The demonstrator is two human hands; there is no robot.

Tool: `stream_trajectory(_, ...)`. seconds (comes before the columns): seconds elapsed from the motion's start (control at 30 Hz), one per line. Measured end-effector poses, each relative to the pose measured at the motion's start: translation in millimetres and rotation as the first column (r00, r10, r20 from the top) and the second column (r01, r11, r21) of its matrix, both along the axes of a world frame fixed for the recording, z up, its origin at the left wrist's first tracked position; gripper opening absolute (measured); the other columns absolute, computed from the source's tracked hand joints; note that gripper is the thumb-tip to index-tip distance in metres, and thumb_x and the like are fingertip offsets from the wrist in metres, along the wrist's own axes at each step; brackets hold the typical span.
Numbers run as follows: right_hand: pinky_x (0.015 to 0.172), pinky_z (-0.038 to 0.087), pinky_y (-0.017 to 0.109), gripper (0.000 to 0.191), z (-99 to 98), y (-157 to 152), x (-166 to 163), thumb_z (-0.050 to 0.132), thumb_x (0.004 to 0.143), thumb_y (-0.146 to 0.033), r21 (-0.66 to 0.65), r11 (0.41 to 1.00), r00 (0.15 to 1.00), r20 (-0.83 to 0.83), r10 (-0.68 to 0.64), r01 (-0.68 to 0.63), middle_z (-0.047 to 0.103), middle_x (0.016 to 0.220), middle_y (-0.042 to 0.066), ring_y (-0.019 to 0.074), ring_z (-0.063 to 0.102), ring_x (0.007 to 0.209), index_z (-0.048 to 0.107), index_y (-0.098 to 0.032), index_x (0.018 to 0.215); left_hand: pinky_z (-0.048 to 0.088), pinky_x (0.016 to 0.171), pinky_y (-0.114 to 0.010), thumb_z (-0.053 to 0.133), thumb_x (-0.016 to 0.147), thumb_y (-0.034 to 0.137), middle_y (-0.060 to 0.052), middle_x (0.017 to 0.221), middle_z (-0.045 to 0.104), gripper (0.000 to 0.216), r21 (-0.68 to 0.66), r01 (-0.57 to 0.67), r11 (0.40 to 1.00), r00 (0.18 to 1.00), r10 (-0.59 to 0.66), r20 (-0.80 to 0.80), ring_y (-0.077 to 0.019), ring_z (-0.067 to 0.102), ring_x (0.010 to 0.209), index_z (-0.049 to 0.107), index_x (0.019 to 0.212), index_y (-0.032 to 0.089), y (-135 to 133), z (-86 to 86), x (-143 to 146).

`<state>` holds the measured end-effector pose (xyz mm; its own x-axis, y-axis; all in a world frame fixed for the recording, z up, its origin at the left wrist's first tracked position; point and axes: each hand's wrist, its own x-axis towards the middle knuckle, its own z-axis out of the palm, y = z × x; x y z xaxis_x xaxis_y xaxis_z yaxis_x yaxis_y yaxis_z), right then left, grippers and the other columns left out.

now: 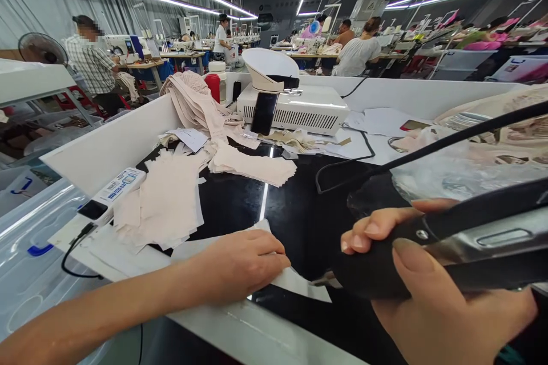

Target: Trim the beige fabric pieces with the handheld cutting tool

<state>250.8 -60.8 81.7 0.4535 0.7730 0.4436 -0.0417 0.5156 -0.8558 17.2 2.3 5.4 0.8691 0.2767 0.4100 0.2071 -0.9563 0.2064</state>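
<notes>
My left hand (pixel 246 262) presses with bent, closed fingers on a white cut piece (pixel 295 282) at the near edge of the glossy black work surface (pixel 233 205); whether it is cloth or paper I cannot tell. Its thumb is hidden. My right hand (pixel 445 291) grips a black hand-held tool (pixel 372 262) with a silver metal part along its body. The tool's small metal tip (pixel 326 280) is at the white piece, right of my left fingers. To the left of the hands lies a stack of pale beige fabric pieces (pixel 165 197).
A white vented box (pixel 295 108) stands at the back, with a phone (pixel 264 113) leaning on it. A black cable (pixel 428 151) crosses on the right, before clear plastic bags (pixel 462 177). A white power bank (pixel 111 194) lies left. Several people work at sewing machines beyond.
</notes>
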Motion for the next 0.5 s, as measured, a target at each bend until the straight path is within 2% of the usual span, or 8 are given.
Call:
stream_trajectory(0.1,0.065,0.074,0.041,0.04,-4.4,-7.6,5.0,0.111,0.086,-0.039,-0.017,1.0,1.0,0.03,-0.01,0.01,0.077,0.078,-0.004,0.0234,0.075,0.065,0.08,-0.036,0.111,0.069,0.104,-0.034,0.059,0.125,0.015,-0.014,0.126,0.083,0.02,-0.03,-0.015,0.999,0.999,0.013,-0.037,-0.0238,0.081,0.112,0.079,0.13,0.015,-5.3,-5.4,6.5)
stream_trajectory(0.2,0.065,0.074,0.045,0.045,-10.2,-9.3,5.9,0.11,0.088,-0.05,-0.012,1.0,0.998,0.058,-0.012,0.013,0.076,0.081,-0.002,0.0258,0.077,0.068,0.078,-0.036,0.116,0.07,0.1,-0.034,0.057,0.126,0.014,-0.012,0.121,0.082,0.022,-0.007,-0.024,1.0,0.999,0.024,-0.032,-0.0234,0.08,0.106,0.079,0.127,0.015,-6.1,-11.8,5.7)
stream_trajectory(0.33,0.067,0.075,0.052,0.056,-19.2,-1.6,-1.1,0.109,0.085,-0.056,0.033,0.998,0.996,0.063,-0.055,0.053,0.078,0.092,0.001,0.032,0.082,0.077,0.074,-0.036,0.124,0.069,0.102,-0.03,0.058,0.125,0.015,-0.011,0.122,0.081,0.021,0.011,-0.024,1.0,1.0,0.024,0.013,-0.0231,0.08,0.113,0.078,0.132,0.016,-5.2,-16.6,-1.6)
stream_trajectory(0.5,0.066,0.075,0.051,0.06,-25.5,9.7,-11.4,0.109,0.083,-0.058,0.058,0.996,0.997,0.048,-0.067,0.064,0.079,0.093,0.001,0.0323,0.083,0.078,0.072,-0.036,0.124,0.069,0.101,-0.028,0.06,0.123,0.013,-0.01,0.127,0.081,0.02,-0.017,-0.04,0.999,0.999,0.04,-0.008,-0.0225,0.082,0.118,0.076,0.132,0.02,-5.4,-16.0,-8.8)
